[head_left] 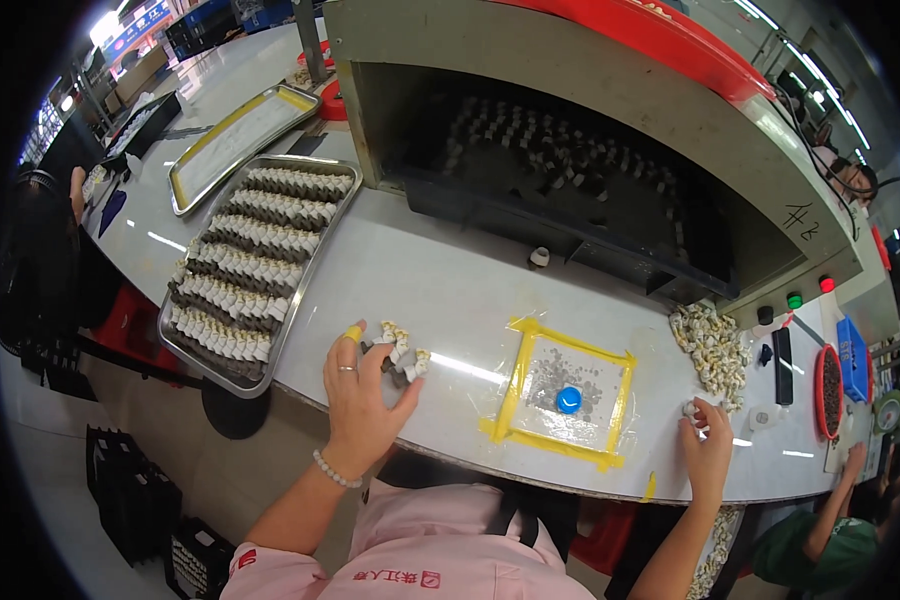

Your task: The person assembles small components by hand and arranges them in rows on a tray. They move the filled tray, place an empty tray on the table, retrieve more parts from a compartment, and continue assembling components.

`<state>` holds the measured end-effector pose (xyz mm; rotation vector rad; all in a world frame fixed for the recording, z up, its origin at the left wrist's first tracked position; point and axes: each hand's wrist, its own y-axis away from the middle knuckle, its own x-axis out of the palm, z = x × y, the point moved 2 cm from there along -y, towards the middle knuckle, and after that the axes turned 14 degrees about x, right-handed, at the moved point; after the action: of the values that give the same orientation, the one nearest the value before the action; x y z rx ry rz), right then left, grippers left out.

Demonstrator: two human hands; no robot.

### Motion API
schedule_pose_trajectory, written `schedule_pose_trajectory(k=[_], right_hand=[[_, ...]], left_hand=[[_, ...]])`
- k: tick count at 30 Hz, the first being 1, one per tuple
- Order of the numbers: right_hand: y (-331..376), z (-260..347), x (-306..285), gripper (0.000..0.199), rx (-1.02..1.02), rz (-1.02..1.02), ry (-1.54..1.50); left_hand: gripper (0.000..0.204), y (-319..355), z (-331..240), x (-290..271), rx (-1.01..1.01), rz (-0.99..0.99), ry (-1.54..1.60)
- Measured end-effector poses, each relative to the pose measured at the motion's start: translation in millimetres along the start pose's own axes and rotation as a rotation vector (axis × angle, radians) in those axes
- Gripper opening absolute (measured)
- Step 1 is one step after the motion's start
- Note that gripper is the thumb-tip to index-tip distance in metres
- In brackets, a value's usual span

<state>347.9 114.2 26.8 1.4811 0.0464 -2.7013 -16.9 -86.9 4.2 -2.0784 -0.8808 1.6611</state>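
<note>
My left hand [358, 392] rests on the white table with a yellow finger cot and a ring on its fingers. Its fingertips press around a short row of small white-and-gold parts [400, 352]. My right hand [708, 440] lies at the table's front right, fingertips pinching one small white part [690, 408]. Just beyond it sits a loose heap of the same parts [712, 345]. Between my hands a blue button [569, 399] sits in a square marked with yellow tape [518, 375].
A metal tray [315, 268] with several packed rows of parts lies at the left, and a second, yellow-rimmed tray [238, 135] sits behind it. A machine opening [570, 170] with parts on a dark belt fills the back. Another person's hand [856, 458] shows at the lower right.
</note>
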Motion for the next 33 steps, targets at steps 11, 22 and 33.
schedule_pose_trajectory(k=[11,22,33], right_hand=[[-10.9,-1.0,7.9,0.02,-0.177,-0.051,0.05],[6.1,23.2,28.8,0.03,-0.241,0.104,-0.21],[7.0,41.5,41.1,0.021,-0.261,0.14,-0.177]], left_hand=[[0.052,-40.8,10.3,13.5,0.037,0.09,-0.109],[0.04,-140.5,-36.1,118.8,0.052,0.351,0.243],[0.025,-142.7,-38.7,137.4,0.028,0.271,0.149]])
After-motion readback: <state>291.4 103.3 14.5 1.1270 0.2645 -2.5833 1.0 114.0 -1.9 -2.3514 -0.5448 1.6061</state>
